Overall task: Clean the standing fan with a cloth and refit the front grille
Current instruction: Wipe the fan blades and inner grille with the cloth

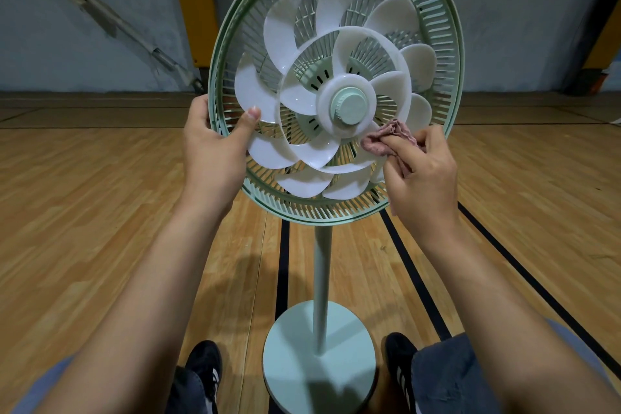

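- fan head point(336, 84) sits up on a pole point(322, 292), round base point(319, 376) on the floor point(100, 212) right in front of the person
- blades point(279, 30) are inside the rear grille point(433, 44), hub cap point(349, 106) dead centre
- left hand point(215, 148) is on the left rim, thumb lying over a blade
- right hand point(420, 178) is at the lower right with the cloth point(386, 141) bunched against a blade just right of the hub
- one shoe point(205, 370) on each side of the base
- wall point(100, 10) behind it all
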`<control>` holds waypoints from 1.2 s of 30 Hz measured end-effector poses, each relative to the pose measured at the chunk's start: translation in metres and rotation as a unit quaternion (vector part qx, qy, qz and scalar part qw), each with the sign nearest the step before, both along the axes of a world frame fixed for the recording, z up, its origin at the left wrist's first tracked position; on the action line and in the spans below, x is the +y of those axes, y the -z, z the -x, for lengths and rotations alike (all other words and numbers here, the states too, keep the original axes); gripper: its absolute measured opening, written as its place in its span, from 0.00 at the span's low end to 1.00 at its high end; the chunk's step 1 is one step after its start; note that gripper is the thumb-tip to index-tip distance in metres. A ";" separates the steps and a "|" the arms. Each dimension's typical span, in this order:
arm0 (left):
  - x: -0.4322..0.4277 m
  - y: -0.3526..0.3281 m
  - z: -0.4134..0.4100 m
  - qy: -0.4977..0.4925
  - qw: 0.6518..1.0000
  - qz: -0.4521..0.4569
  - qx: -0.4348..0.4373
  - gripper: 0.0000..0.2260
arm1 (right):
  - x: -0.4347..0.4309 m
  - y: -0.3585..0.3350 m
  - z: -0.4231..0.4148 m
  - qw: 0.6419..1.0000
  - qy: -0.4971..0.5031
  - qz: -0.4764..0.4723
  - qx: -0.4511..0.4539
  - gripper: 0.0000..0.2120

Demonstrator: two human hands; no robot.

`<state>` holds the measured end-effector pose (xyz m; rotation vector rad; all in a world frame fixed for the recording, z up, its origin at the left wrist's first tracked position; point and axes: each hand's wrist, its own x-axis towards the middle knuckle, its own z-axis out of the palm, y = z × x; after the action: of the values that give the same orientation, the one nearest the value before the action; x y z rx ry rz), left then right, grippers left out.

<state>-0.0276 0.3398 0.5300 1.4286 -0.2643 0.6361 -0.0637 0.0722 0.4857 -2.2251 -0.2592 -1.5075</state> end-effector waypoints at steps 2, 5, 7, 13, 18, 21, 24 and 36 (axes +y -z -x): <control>0.001 0.000 0.000 0.007 1.000 0.000 0.003 0.10 | 0.002 0.003 0.003 1.000 -0.014 -0.006 0.014 0.11; 0.003 0.000 0.001 0.011 1.000 -0.004 0.010 0.11 | 0.010 0.006 0.006 0.998 -0.034 -0.007 0.051 0.11; 0.004 0.001 0.001 0.014 1.000 -0.013 0.013 0.12 | 0.017 0.008 0.007 0.994 -0.051 -0.008 0.099 0.12; 0.010 0.004 -0.002 0.054 0.998 -0.019 0.030 0.16 | 0.026 0.016 0.008 0.982 -0.109 -0.059 0.143 0.12; 0.017 0.005 -0.004 0.088 0.995 -0.035 0.027 0.21 | 0.023 0.019 0.008 0.985 -0.093 -0.057 0.134 0.13; 0.014 0.003 -0.001 0.091 0.995 -0.022 0.022 0.18 | 0.021 0.019 0.009 0.988 -0.080 -0.049 0.124 0.14; 0.011 0.002 -0.001 0.055 0.998 -0.026 0.020 0.20 | 0.017 0.017 0.008 0.990 -0.061 -0.054 0.114 0.14; 0.009 0.000 -0.001 0.032 0.999 -0.024 0.008 0.16 | -0.001 0.011 -0.003 0.995 -0.023 -0.087 0.039 0.18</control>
<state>-0.0271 0.3491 0.5296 1.4653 -0.3133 0.5678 -0.0606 0.0708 0.4750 -2.1197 -0.1474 -1.3623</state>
